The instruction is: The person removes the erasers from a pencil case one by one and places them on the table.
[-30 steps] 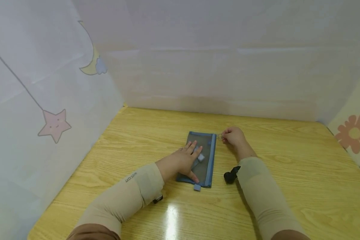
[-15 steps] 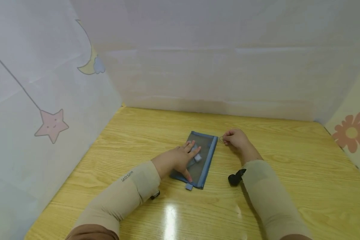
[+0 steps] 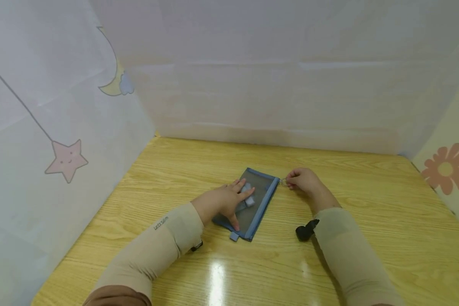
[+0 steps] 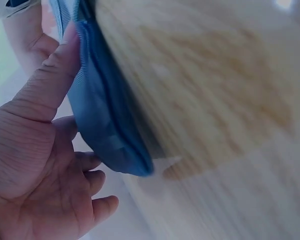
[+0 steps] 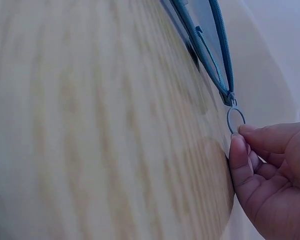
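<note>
A blue-edged mesh zipper pouch (image 3: 267, 187) lies slanted on the wooden table. My left hand (image 3: 223, 202) rests over its left side with fingers spread, the thumb near the close end. Through the mesh, beside my fingers, shows a small pale block (image 3: 250, 201). At the pouch's far right corner, the thumb and index finger of my right hand (image 3: 304, 180) pinch a metal ring (image 5: 228, 120) hanging from the zipper. The right wrist view shows the zipper's two blue edges (image 5: 222, 50) parting away from that corner. In the left wrist view my thumb (image 4: 50, 82) lies against the pouch (image 4: 102, 115).
The wooden table (image 3: 168, 170) meets a pale sheet wall (image 3: 229, 97) at the back. Side sheets carry a pink star (image 3: 66, 160) and an orange flower (image 3: 445, 169). A small fabric tab (image 3: 234, 236) sticks out from the pouch's close end.
The pouch has turned, its close end swinging left and its ringed corner shifting slightly right and closer. My right hand has moved right and a little closer with the ring; my left hand slid slightly left.
</note>
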`<state>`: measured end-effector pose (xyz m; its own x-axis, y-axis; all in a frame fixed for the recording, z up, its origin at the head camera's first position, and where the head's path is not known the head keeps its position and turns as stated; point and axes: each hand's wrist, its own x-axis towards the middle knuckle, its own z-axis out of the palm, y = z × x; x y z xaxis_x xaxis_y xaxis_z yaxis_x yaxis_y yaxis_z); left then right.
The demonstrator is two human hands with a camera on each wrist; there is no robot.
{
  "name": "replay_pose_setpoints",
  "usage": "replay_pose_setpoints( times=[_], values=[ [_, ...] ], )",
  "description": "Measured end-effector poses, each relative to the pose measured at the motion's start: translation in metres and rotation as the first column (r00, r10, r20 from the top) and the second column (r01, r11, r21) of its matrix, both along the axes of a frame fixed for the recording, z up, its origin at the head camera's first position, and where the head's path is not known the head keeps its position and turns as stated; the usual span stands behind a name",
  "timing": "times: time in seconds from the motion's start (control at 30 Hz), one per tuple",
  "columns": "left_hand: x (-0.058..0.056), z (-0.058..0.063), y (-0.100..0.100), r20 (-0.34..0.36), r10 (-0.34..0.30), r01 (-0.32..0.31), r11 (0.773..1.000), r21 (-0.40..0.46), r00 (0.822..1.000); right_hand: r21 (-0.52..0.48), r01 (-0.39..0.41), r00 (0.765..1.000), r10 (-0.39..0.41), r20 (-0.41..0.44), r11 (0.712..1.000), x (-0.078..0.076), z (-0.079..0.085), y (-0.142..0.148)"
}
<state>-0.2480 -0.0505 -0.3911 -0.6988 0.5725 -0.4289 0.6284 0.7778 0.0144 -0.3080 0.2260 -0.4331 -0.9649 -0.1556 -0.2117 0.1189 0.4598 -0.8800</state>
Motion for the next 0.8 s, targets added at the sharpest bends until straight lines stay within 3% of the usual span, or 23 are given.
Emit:
replay_pose_setpoints(
  times=[0.23, 0.33, 0.47, 0.6, 0.8],
  values=[
    [-0.002, 0.004, 0.001, 0.113, 0.033, -0.044, 0.995, 0.09, 0.993, 0.053, -0.062, 0.998, 0.062, 0.0, 0.997, 0.005, 0.004, 0.004],
    [0.0, 0.005, 0.004, 0.117, 0.019, -0.033, 0.992, 0.118, 0.993, 0.096, -0.092, 0.996, 0.093, -0.01, 0.991, 0.008, 0.007, 0.008],
    [0.008, 0.002, 0.013, 0.026, 0.022, -0.025, 0.991, 0.129, 0.999, 0.133, -0.114, 0.993, 0.117, -0.015, 0.985, 0.012, 0.009, 0.011],
    [0.017, -0.004, 0.024, -0.096, 0.066, -0.055, 0.992, 0.115, 0.993, 0.123, -0.129, 0.992, 0.128, 0.012, 0.984, 0.015, 0.01, 0.013],
    [0.024, -0.011, 0.035, -0.141, 0.093, -0.082, 0.993, 0.086, 0.986, 0.079, -0.167, 0.986, 0.165, 0.026, 0.983, 0.023, 0.012, 0.012]
  ],
)
